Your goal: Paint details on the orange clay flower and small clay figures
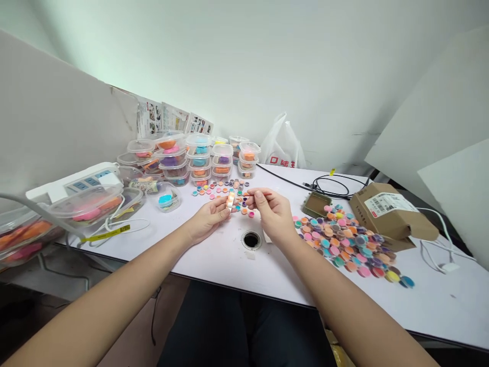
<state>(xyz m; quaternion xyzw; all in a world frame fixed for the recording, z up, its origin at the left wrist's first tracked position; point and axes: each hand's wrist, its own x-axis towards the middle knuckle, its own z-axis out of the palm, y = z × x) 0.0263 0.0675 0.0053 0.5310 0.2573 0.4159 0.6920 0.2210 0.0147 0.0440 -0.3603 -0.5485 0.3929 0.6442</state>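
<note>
Between the thumb and fingers of my left hand point(209, 216) is a small orange and white piece point(230, 200), held above the table. My right hand point(272, 210) faces it, thumb and index finger pinched together; what they hold, if anything, is too small to name. Behind and below the hands lie strips of small colourful round pots point(206, 190). A large heap of similar pots point(347, 242) spreads over the table to the right of my right hand.
Stacked clear tubs point(199, 158) stand at the back left, near a power strip point(78, 183). A cable hole point(251, 240) is in the white table point(221, 260). Rightward are a green box point(316, 204), black cable point(332, 185) and cardboard box point(385, 211). A plastic bag point(282, 142) stands behind.
</note>
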